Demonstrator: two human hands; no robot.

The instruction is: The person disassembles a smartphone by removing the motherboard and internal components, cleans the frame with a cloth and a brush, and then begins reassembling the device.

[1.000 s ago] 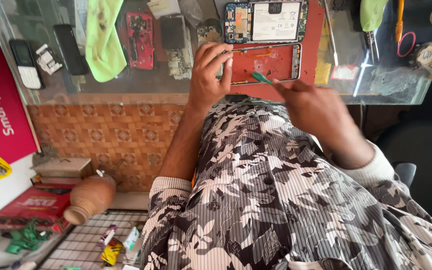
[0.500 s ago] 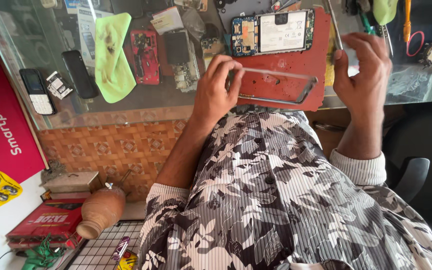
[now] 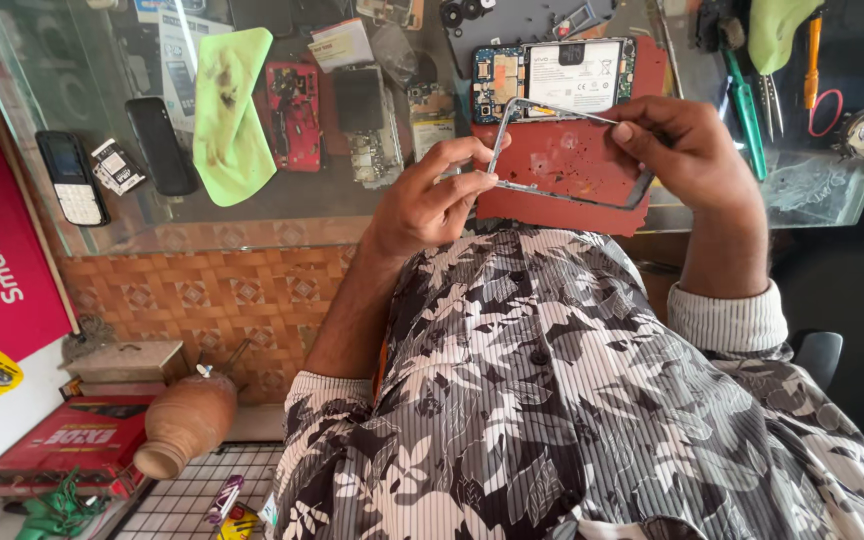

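Glass counter carries the whole spread. Red mat lies at its near edge, in front of you. Opened phone lies on the mat's far side, board and battery exposed.

You hold the frame, a thin grey phone bezel, lifted and tilted above the mat, between the two hands. Left hand pinches its left short side, thumb and fingers closed on the rail. Right hand grips the far right corner, fingertips curled tight over the rail; nothing else in either hand.

Green cloth lies toward the counter's left, stained. Dark phone and a keypad phone lie near the left edge. Green tweezers lie to the right of the mat.

Risks, as I judge them:
- Frame is thin and held only at its ends; opposing twist from your hands could bend or crack a long rail.
- A slipped pinch would drop it onto the exposed board below.
- Mat overhangs the near edge; a nudge from your wrists could drag phone and mat off.
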